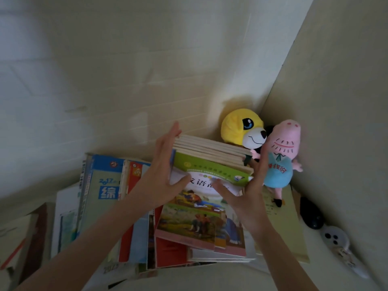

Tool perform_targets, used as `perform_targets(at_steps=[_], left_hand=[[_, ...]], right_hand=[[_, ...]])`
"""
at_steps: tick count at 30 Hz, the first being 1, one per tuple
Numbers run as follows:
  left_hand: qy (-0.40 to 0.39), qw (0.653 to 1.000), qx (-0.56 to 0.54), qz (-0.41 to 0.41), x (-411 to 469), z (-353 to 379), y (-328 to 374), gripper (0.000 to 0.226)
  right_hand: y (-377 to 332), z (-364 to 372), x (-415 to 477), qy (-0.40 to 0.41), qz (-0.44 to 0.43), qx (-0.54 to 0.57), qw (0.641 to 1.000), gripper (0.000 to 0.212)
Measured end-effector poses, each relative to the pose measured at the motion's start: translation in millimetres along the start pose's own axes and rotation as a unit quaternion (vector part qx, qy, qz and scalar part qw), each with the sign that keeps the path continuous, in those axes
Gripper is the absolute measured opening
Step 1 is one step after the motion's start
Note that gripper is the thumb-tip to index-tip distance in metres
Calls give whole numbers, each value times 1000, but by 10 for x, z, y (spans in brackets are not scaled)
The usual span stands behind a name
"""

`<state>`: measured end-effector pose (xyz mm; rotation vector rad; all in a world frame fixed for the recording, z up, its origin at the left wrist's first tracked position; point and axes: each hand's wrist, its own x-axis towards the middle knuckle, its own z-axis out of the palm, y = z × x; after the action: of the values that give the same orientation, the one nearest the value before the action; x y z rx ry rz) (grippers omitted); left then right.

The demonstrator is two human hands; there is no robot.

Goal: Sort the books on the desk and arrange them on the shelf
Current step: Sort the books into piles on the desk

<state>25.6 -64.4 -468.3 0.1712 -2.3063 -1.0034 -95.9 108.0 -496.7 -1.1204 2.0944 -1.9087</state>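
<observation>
Two bare forearms reach in; the left hand point(165, 164) and right hand point(247, 194), fingers straight, press a tilted stack of thin books point(212, 158) between flat palms. Beneath the stack, the bench point(210, 278) carries a loose spread of flat books point(105, 196). Behind the stack sits a yellow plush dog point(241, 129), and right of it a pink plush pig point(281, 156). Squeezed only from its sides, the stack could shed its middle books or knock the toys. No shelf or container shows

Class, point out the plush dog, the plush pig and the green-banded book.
plush dog point(235, 127), head view, yellow forehead.
plush pig point(283, 141), head view, pink face.
green-banded book point(210, 169), head view, green band.
</observation>
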Motion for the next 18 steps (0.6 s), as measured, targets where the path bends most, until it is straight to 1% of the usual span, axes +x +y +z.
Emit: perform_targets(at_steps=[3,5,8,10,12,13,15,18], left_hand=[[-3,1000,10,0,24,-12,26,99],[7,1000,30,4,26,-14,32,91],[27,998,63,11,6,-19,10,81],[35,998,61,6,-5,-38,-20,72],[33,998,55,-4,8,-56,-49,69],[28,999,46,-10,17,-59,-50,68],[18,999,-9,-34,26,-33,10,68],[34,993,-95,-61,13,26,117,85]], right_hand=[[-57,13,18,-22,-39,-43,998,118],[-103,47,24,-19,-53,-75,996,113],[-100,59,50,-22,-61,-73,995,106],[-113,35,83,-29,-64,-59,996,89],[-125,5,137,-46,-64,-62,995,71],[-131,1,159,-54,-54,-57,995,67],[-146,34,186,-65,-17,-20,998,67],[-205,92,198,-56,4,39,998,81]])
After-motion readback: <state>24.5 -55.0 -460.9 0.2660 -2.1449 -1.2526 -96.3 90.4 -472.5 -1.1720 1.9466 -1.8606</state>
